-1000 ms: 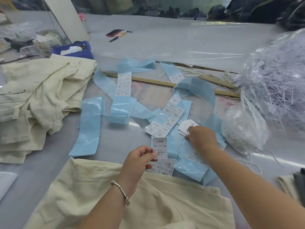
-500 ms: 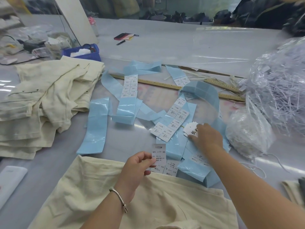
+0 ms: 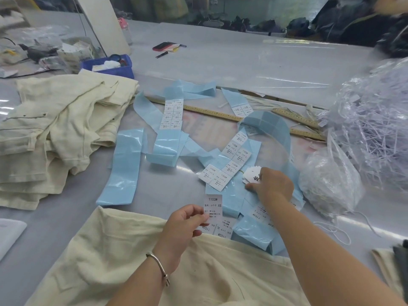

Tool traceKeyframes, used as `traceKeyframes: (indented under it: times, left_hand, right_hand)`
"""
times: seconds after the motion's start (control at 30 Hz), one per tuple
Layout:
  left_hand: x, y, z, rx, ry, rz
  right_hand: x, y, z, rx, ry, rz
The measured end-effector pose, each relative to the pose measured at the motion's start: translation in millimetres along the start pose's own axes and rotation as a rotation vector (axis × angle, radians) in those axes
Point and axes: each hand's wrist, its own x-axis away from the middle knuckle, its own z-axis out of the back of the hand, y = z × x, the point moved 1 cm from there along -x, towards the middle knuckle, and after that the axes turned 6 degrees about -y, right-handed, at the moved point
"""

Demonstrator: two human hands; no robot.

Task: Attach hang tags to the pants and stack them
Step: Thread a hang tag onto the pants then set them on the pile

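Cream pants (image 3: 123,259) lie spread at the near edge of the table. My left hand (image 3: 181,228) pinches a white size sticker (image 3: 212,207) marked 1103# XS, held upright above the pants. My right hand (image 3: 272,187) reaches further out and its fingers curl over a small pile of white hang tags (image 3: 251,174) lying on blue backing strips. A stack of folded cream pants (image 3: 55,131) sits at the left.
Blue sticker backing strips (image 3: 123,168) with white labels sprawl across the table middle. Wooden rulers (image 3: 212,112) lie behind them. Bags of clear plastic fasteners (image 3: 371,129) fill the right. A blue bin (image 3: 110,67) and a phone (image 3: 164,46) are further back.
My right hand has shifted slightly on the hang tag pile, exposing a printed tag. My left hand keeps the sticker held up. The camera view moved a little.
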Motion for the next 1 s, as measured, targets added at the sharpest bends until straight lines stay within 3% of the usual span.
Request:
traceKeyframes:
  times: [0.4,0.7,0.77,0.83,0.93,1.0]
  left_hand:
    - [-6.4,24.2,-20.9,-0.020,-0.054,-0.018]
    - [-0.1,21.0,-13.8,-0.048,-0.058,-0.009]
    - [1.4,20.4,-10.0,-0.039,-0.058,-0.010]
    - [3.9,21.2,-6.4,-0.034,-0.051,-0.041]
    - [10.2,27.8,-0.7,-0.009,-0.026,-0.153]
    - [15.5,35.8,2.8,-0.031,-0.016,-0.269]
  right_hand:
    - [0.1,8.0,1.2,0.003,-0.014,0.104]
    - [2.2,17.5,1.5,-0.296,0.004,0.057]
    - [6.3,16.1,5.2,-0.442,0.139,0.024]
    - [14.6,10.7,14.6,-0.597,0.386,0.028]
    - [32.0,0.9,38.7,-0.803,0.698,0.058]
    - [43.3,-3.9,58.3,-0.900,0.804,0.074]
